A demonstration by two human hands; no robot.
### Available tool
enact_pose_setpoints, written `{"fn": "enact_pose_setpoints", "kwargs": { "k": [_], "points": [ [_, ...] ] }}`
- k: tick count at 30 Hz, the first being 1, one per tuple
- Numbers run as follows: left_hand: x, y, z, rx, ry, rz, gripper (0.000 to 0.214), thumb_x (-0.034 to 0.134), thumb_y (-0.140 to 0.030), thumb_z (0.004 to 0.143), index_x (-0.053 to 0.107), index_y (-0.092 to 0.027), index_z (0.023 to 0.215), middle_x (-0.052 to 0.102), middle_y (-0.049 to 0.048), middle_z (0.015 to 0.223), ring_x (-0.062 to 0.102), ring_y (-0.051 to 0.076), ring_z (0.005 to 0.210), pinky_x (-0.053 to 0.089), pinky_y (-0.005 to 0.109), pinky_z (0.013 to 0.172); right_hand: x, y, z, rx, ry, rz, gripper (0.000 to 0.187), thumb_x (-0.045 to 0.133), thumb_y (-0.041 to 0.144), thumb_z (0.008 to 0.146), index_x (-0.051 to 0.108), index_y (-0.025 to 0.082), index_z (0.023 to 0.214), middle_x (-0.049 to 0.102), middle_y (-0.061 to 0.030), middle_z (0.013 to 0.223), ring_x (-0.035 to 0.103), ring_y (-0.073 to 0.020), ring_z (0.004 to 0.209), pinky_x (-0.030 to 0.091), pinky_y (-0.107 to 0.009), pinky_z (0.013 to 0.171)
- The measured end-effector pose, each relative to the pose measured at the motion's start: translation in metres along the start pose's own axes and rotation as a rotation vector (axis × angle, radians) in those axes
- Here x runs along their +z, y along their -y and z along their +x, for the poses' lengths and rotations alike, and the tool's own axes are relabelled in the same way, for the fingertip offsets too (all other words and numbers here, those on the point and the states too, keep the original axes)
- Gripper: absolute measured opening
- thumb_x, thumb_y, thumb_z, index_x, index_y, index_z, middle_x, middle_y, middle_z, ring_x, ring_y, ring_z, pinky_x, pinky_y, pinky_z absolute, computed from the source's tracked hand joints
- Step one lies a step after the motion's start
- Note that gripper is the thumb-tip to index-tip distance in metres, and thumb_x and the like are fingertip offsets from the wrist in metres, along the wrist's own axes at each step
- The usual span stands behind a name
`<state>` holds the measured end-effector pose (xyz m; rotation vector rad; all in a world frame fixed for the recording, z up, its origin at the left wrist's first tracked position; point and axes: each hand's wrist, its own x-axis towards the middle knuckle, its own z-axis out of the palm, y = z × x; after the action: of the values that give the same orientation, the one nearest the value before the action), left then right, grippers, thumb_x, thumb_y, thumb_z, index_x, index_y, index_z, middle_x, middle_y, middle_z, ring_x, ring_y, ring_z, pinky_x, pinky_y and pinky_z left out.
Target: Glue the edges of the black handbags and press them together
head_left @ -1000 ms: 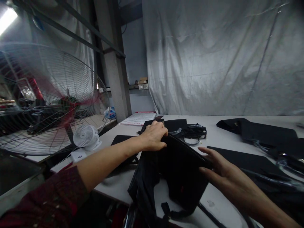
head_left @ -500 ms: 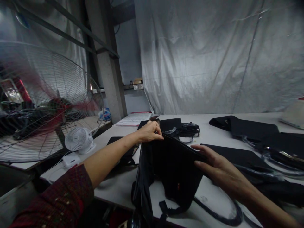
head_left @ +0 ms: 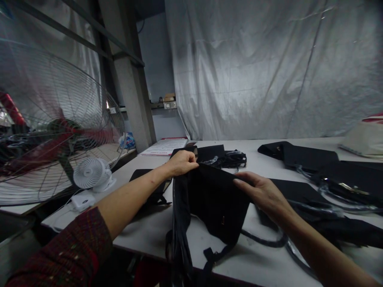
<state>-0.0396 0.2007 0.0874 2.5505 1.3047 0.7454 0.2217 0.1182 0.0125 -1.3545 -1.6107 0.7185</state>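
Observation:
A black fabric bag (head_left: 218, 203) hangs above the front of the white table (head_left: 263, 255), its lower part and straps drooping over the edge. My left hand (head_left: 181, 162) is closed on the bag's upper left corner. At the upper right edge my right hand (head_left: 260, 191) grips the same bag, fingers curled over the fabric. A black strap (head_left: 263, 241) loops on the table under my right forearm.
More black bags and fabric pieces (head_left: 314, 159) lie across the right and back of the table, with a bundle (head_left: 227, 157) just behind my hands. A large spinning fan (head_left: 56, 131) and a small white fan (head_left: 91, 173) stand at left. A silver tarp (head_left: 269, 67) hangs behind.
Both hands have lifted the bag's top edge and drawn it slightly left and closer. My right hand went from lying flat against the bag to gripping its edge.

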Motion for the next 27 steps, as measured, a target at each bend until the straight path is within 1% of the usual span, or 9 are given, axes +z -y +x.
{"fn": "enact_pose_setpoints", "kwargs": {
  "k": [3,6,10,12,16,19,21,24,27],
  "points": [
    [-0.002,-0.002,-0.003,0.001,-0.006,0.035,0.014,0.060,-0.026,0.074,0.064,-0.014,0.066,0.062,-0.0009,0.063,0.054,0.011,0.060,0.035,0.022,0.055,0.000,0.004,0.003,-0.008,-0.014,-0.042,0.034,0.057,0.047,0.082,0.067,0.023,0.104,0.071,-0.0014,0.090,0.065,-0.0225,0.084,0.050,-0.033,0.075],
    [-0.002,-0.003,-0.005,0.025,-0.022,0.073,0.012,0.060,-0.022,0.073,0.063,-0.014,0.064,0.062,-0.0010,0.062,0.053,0.011,0.060,0.035,0.022,0.056,0.000,0.010,0.005,-0.014,-0.039,-0.076,0.035,0.056,0.047,0.080,0.068,0.021,0.101,0.071,-0.0017,0.092,0.065,-0.0222,0.084,0.048,-0.032,0.075],
    [-0.002,-0.004,-0.007,0.035,-0.048,0.113,0.011,0.060,-0.019,0.072,0.062,-0.014,0.064,0.062,-0.0006,0.063,0.053,0.011,0.060,0.036,0.022,0.058,0.003,0.020,0.006,-0.004,-0.055,-0.173,0.035,0.053,0.047,0.079,0.069,0.020,0.093,0.069,-0.0009,0.080,0.063,-0.0209,0.075,0.045,-0.030,0.069],
    [-0.002,-0.003,-0.007,0.023,-0.050,0.127,0.011,0.060,-0.021,0.073,0.063,-0.014,0.064,0.062,-0.0002,0.063,0.053,0.012,0.061,0.036,0.022,0.057,0.005,0.024,0.006,-0.027,-0.064,-0.231,0.033,0.051,0.047,0.080,0.068,0.020,0.088,0.067,-0.0003,0.074,0.061,-0.0199,0.070,0.043,-0.029,0.065],
    [-0.001,-0.004,-0.006,0.011,-0.052,0.156,0.012,0.059,-0.022,0.073,0.064,-0.015,0.064,0.062,-0.0003,0.063,0.054,0.012,0.061,0.035,0.022,0.056,0.010,0.030,0.005,-0.117,-0.135,-0.436,0.028,0.046,0.040,0.080,0.066,0.020,0.081,0.064,-0.0019,0.068,0.058,-0.0189,0.064,0.039,-0.028,0.059],
    [-0.001,-0.006,-0.005,0.014,-0.063,0.194,0.011,0.059,-0.019,0.071,0.063,-0.015,0.062,0.061,-0.0005,0.062,0.053,0.012,0.060,0.034,0.023,0.056,0.011,0.035,0.008,-0.157,-0.164,-0.633,0.024,0.044,0.035,0.082,0.062,0.020,0.077,0.064,-0.0044,0.071,0.058,-0.0198,0.067,0.037,-0.029,0.060],
    [-0.001,-0.007,-0.005,0.006,-0.064,0.210,0.011,0.060,-0.019,0.071,0.063,-0.015,0.061,0.061,-0.0004,0.061,0.053,0.012,0.059,0.034,0.024,0.056,0.012,0.039,0.013,-0.165,-0.137,-0.764,0.025,0.044,0.037,0.085,0.062,0.020,0.080,0.065,-0.0053,0.074,0.059,-0.0210,0.070,0.035,-0.029,0.061],
    [-0.002,-0.007,-0.006,-0.009,-0.059,0.206,0.012,0.060,-0.019,0.072,0.064,-0.015,0.061,0.061,0.0001,0.061,0.053,0.012,0.060,0.034,0.024,0.056,0.013,0.047,0.023,-0.165,-0.032,-0.881,0.029,0.045,0.043,0.089,0.065,0.023,0.088,0.068,-0.0054,0.078,0.061,-0.0223,0.073,0.033,-0.030,0.059],
    [-0.003,-0.007,-0.007,-0.014,-0.063,0.197,0.012,0.061,-0.020,0.072,0.064,-0.016,0.062,0.062,0.0001,0.062,0.054,0.013,0.060,0.035,0.023,0.057,0.017,0.054,0.031,-0.184,0.032,-0.955,0.029,0.045,0.041,0.091,0.066,0.022,0.084,0.069,-0.0073,0.080,0.063,-0.0237,0.076,0.034,-0.030,0.059]
  ]
}}
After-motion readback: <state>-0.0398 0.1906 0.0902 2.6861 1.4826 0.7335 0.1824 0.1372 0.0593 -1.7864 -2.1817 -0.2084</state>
